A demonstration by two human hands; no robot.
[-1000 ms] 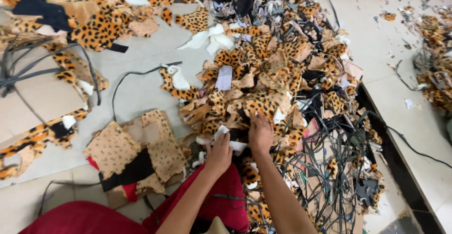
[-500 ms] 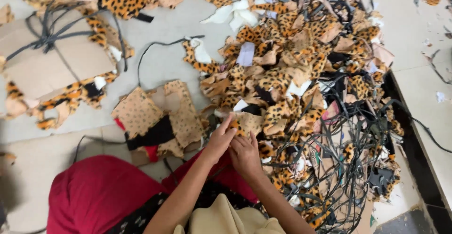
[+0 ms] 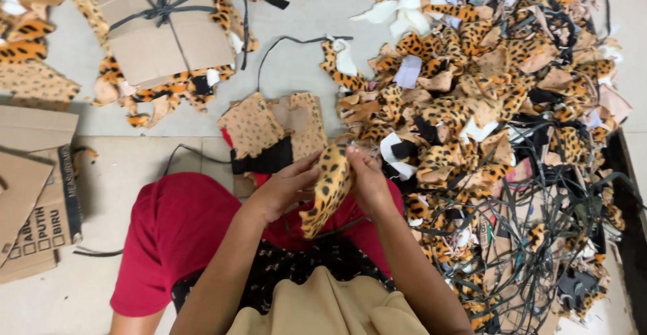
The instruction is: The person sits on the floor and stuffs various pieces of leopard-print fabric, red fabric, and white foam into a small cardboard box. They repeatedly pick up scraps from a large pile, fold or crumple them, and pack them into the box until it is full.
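Both my hands hold one leopard-print fabric piece [image 3: 328, 187] above my lap. My left hand [image 3: 286, 188] grips its left edge and my right hand [image 3: 369, 181] grips its right edge, so the piece hangs between them. Just beyond it on the floor lies a small stack of tan spotted fabric pieces [image 3: 273, 127] with a black piece [image 3: 264, 162] on its near side. To the right spreads a large heap of leopard-print scraps [image 3: 465, 99], mixed with white and tan bits.
A tangle of black straps [image 3: 532, 240] covers the heap's near right side. A flat cardboard bundle tied with black strap [image 3: 165, 35] lies at the far left, and folded cardboard boxes [image 3: 34, 193] at the left edge. A black cord [image 3: 286, 46] runs across the floor.
My hands drew back from the heap toward my lap, bringing a leopard-print piece with them. The camera view shifted so the heap sits farther right.
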